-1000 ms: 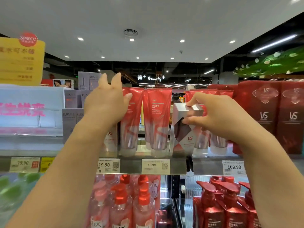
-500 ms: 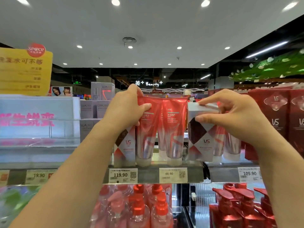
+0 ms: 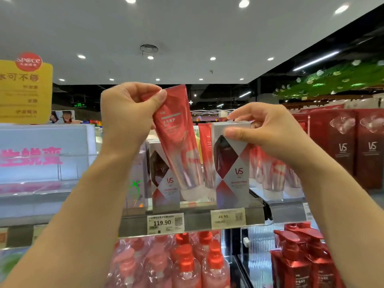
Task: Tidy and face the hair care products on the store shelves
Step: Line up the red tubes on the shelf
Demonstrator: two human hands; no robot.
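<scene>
A person's raised left hand (image 3: 129, 113) grips the top of a tilted red tube (image 3: 176, 140), its white cap low over the top shelf (image 3: 193, 224), while the right hand (image 3: 264, 129) pinches the top of an upright silver VS box (image 3: 230, 165) just right of it.

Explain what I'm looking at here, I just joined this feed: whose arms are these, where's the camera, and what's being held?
No machine: these are a person's bare arms, seen from a camera worn on their head, looking at a store shelf. The left hand grips the top of a red tube, tilted, its white cap low by the shelf. The right hand pinches the top of a silver and red VS box standing at the shelf edge. A second VS box stands left of the tube. Price tags line the front; red pump bottles sit below.
</scene>
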